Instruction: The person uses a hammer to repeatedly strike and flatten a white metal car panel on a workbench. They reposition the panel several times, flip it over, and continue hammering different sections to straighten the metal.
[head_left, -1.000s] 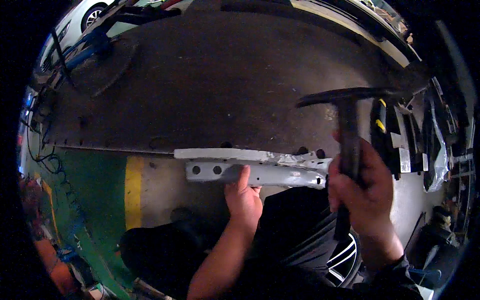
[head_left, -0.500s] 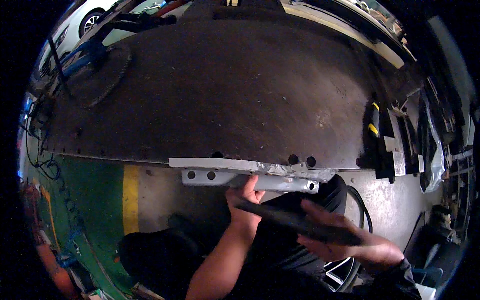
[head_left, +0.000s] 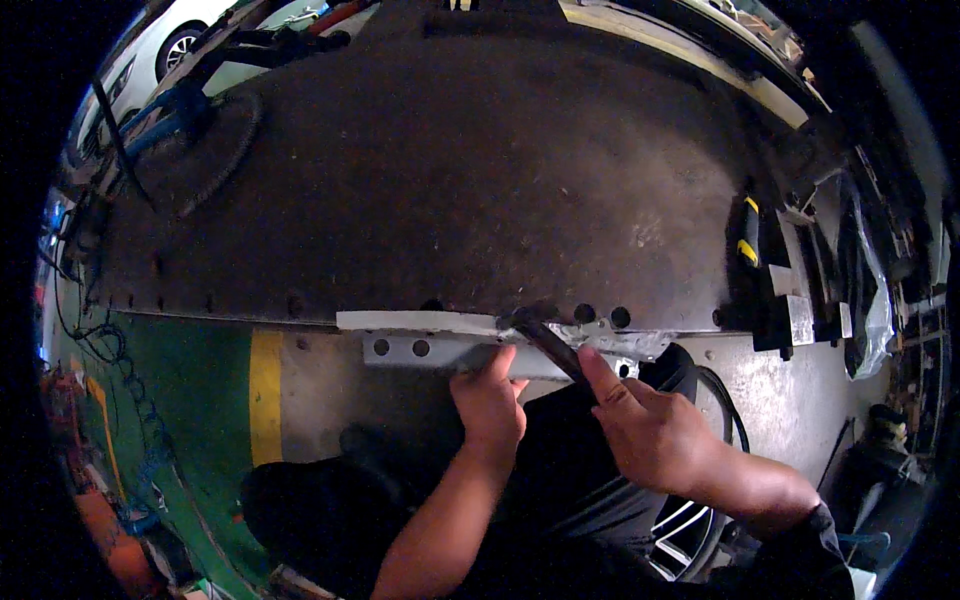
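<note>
— Where's the bracket?
— The grey metal bracket (head_left: 440, 345) lies on the table (head_left: 420, 200) edge; my left hand (head_left: 490, 405) grips it from below.
— And your right hand (head_left: 650, 430)?
— Closed around the hammer (head_left: 548, 345), its head touching the bracket just above.

A dim, warm-toned fisheye view ringed by a black circular border, with straight edges bowing toward the rim. Daylight enters from the upper left, leaving a dull sheen on the dark steel workbench (head_left: 480, 190). The lower middle sinks into deep shadow, and the outer details are soft and smeared
</note>
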